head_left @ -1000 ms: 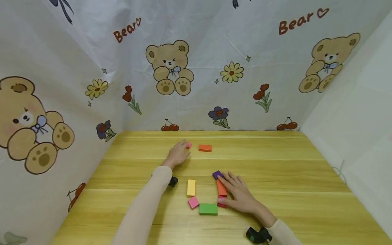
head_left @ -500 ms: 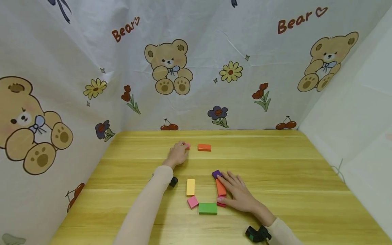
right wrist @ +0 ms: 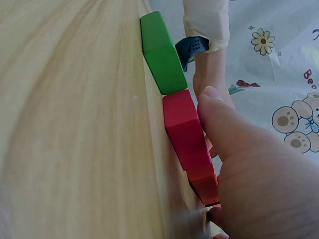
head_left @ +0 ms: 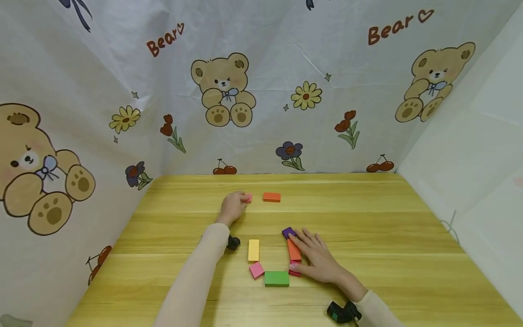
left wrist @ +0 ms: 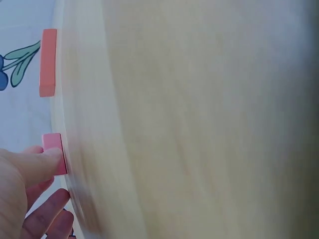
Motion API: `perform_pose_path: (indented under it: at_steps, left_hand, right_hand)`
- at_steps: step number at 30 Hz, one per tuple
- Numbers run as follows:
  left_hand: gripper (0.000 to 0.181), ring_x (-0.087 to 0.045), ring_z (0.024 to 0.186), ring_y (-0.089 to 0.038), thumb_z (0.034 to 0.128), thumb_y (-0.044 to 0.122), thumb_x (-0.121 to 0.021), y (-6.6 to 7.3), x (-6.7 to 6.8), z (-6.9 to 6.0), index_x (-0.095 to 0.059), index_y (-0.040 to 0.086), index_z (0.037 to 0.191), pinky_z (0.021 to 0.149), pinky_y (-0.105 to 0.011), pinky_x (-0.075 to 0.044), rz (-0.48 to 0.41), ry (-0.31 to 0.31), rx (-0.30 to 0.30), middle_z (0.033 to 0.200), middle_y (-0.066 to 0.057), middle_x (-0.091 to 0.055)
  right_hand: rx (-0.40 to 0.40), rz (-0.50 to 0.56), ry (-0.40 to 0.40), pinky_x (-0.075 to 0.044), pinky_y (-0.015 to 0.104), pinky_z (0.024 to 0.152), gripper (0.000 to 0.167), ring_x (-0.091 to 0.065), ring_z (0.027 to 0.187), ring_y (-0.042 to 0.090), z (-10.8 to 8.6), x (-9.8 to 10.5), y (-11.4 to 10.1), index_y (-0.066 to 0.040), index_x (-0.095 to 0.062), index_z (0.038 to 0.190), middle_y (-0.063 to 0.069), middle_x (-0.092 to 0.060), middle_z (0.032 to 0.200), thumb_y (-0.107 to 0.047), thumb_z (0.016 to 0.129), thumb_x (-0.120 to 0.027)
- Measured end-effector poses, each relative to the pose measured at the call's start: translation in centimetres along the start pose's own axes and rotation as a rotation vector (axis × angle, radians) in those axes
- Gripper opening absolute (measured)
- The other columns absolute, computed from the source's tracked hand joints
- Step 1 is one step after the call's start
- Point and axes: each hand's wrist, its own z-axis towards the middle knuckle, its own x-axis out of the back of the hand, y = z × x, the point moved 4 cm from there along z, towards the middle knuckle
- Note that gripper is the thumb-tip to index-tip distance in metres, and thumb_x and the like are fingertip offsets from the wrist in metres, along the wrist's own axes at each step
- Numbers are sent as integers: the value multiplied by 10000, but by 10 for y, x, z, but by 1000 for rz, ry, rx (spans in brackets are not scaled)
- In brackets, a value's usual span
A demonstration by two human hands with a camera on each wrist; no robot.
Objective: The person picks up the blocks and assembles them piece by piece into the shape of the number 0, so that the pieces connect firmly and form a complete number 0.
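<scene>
My left hand [head_left: 232,207], reaching to the back of the table, pinches a small pink block [left wrist: 55,152] between thumb and fingers. To the right of it lies an orange block [head_left: 271,197]. My right hand [head_left: 320,260] rests with spread fingers along a row of blocks. Its forefinger touches near the purple block [head_left: 288,232] and orange-red block [head_left: 294,250], and its thumb lies over the red block [right wrist: 185,132]. A green block [head_left: 277,278] adjoins the row's near end. Left of that, a second pink block [head_left: 256,270], turned at an angle, and a yellow block [head_left: 254,250] continue the shape.
The wooden table [head_left: 367,218] meets a bear-print cloth [head_left: 269,127] at its back edge. A plain white wall [head_left: 482,181] stands at the right, with a thin cable [head_left: 452,227] beside the table. Black wrist devices [head_left: 343,312] sit near both cuffs.
My left hand has closed its fingers on the pink block and drawn it slightly toward me. My right hand has stayed on the row of blocks.
</scene>
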Motion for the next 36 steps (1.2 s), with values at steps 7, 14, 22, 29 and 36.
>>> perform_pose_path:
  at_steps: [7, 14, 22, 29, 36]
  left_hand:
    - [234, -648, 1105, -330, 858, 159, -744, -5, -3, -1, -760, 70, 1074, 939, -426, -532, -56, 52, 38, 1176, -122, -704]
    - [251, -650, 1096, -321, 833, 43, -755, -12, -5, -6, -751, 34, 1083, 930, -419, -540, -286, 81, 142, 1146, -148, -711]
    - [322, -677, 982, -293, 794, -9, -773, -20, -8, -8, -736, 17, 1113, 864, -404, -563, -495, 105, 256, 1038, -172, -732]
    - [366, -678, 944, -274, 776, -16, -769, -21, -4, -11, -723, 17, 1137, 811, -352, -573, -592, 100, 293, 1066, -173, -721]
    - [343, -671, 989, -270, 805, 34, -779, -18, 4, -18, -724, 43, 1143, 816, -332, -571, -632, 83, 294, 1143, -160, -694]
  right_hand:
    - [-1, -6, -4, -110, 704, 1109, 800, -225, 1451, 460, 0, -1, 0, -103, -371, 1513, 195, -330, 1562, -488, 875, -663]
    - [0, -10, 2, -116, 702, 1112, 805, -227, 1450, 458, 0, -2, 0, -102, -376, 1510, 194, -335, 1560, -488, 868, -670]
    - [-1, -9, -1, -112, 694, 1116, 807, -224, 1453, 453, 0, -2, 0, -107, -368, 1515, 190, -333, 1562, -494, 871, -664]
    - [1, -14, -1, -118, 699, 1112, 807, -229, 1451, 455, 0, -2, 0, -108, -366, 1516, 190, -334, 1562, -500, 874, -659]
    - [3, -17, 3, -114, 694, 1115, 808, -227, 1451, 457, 0, -1, 1, -101, -367, 1514, 193, -335, 1560, -476, 868, -674]
